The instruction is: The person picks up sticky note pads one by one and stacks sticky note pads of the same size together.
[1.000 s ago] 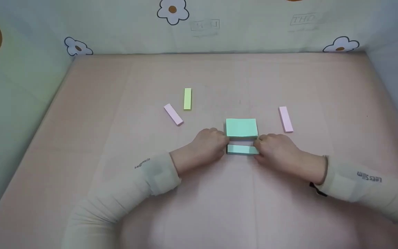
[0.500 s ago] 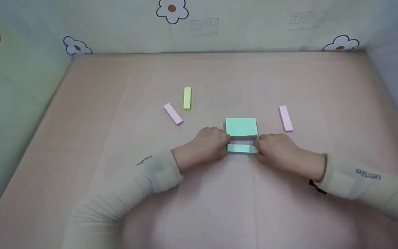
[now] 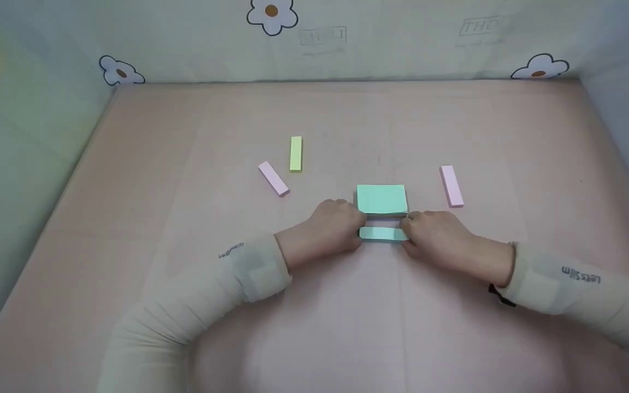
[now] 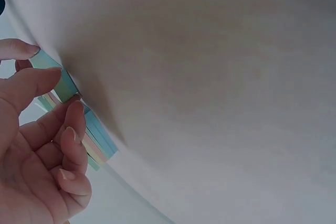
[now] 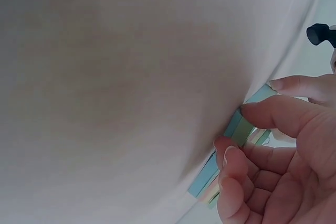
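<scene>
Both hands pinch one narrow mint-green sticky-note pad (image 3: pixel 383 233) by its short ends. My left hand (image 3: pixel 336 226) holds the left end and my right hand (image 3: pixel 437 234) the right end. Just beyond it lies a wider mint-topped stack of note pads (image 3: pixel 381 199), parallel to it with a narrow gap. In the left wrist view the held pad (image 4: pixel 66 86) shows blue and green layers between thumb and finger. The right wrist view shows the wider stack (image 5: pixel 205 177) with blue, pinkish and green layers, partly hidden behind curled fingers.
A yellow strip pad (image 3: pixel 296 154) and a pink strip pad (image 3: pixel 274 179) lie to the upper left. Another pink strip pad (image 3: pixel 452 186) lies to the right. A flower-printed cloth wall (image 3: pixel 402 49) bounds the pale pink table surface (image 3: pixel 314 327) at the back.
My left hand and forearm have shifted very slightly right. The right hand stays almost still, and both keep their pinch on the green pad. The other pads have not moved on the table.
</scene>
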Available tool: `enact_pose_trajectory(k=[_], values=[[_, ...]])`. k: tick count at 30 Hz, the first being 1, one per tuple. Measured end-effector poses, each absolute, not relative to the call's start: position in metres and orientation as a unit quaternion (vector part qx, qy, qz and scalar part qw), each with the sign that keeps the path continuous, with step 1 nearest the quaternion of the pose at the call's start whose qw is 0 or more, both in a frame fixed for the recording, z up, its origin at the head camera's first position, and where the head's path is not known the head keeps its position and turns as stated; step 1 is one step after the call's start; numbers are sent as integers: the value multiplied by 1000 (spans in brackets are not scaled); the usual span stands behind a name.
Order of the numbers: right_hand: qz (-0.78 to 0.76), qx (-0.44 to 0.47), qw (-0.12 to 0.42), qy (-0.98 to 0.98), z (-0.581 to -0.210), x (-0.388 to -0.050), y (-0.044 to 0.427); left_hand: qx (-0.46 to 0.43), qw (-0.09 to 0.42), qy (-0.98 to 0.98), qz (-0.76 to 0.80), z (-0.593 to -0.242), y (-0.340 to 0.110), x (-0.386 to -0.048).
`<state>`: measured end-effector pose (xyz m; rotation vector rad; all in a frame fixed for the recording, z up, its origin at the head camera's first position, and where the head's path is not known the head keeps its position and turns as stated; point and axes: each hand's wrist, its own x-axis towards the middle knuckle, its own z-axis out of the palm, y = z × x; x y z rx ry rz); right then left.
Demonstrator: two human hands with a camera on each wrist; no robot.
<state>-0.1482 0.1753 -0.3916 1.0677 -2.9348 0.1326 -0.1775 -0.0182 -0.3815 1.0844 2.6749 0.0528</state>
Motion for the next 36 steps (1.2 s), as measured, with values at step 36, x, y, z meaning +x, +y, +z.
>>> enact_pose_trajectory(k=[36], values=[[36, 302, -104, -947, -377, -154, 182, 385, 114, 916, -7, -383, -18, -176]])
